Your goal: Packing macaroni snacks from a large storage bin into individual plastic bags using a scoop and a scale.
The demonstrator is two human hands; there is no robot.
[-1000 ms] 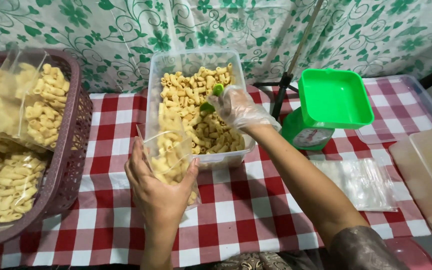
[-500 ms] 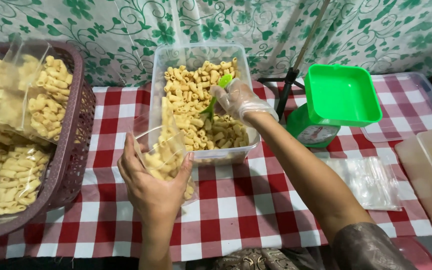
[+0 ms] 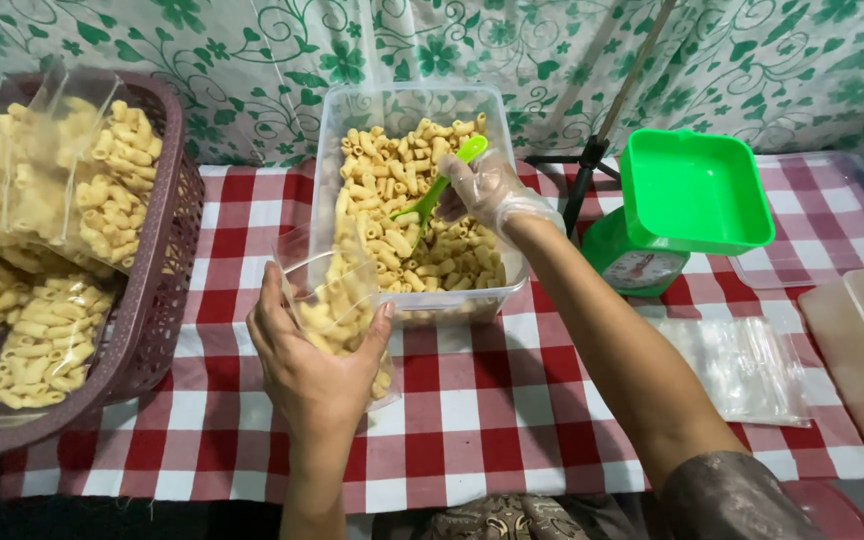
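- Checkered desk [image 3: 472, 410], floral curtain behind.
- Left hand [image 3: 312, 365] grips a half-full snack bag [image 3: 337, 295], mouth up for filling.
- Gloved right hand [image 3: 487, 190] pinches a green scoop [image 3: 439, 190] over the snack tub [image 3: 417, 200].

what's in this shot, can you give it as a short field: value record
left hand: holds clear bag part full of snack sticks
right hand: clear glove on, grips green scoop
scoop position: inside clear tub of snack sticks
left side: basket with filled bags
right side: green scale, empty bags
surface: red checked cloth
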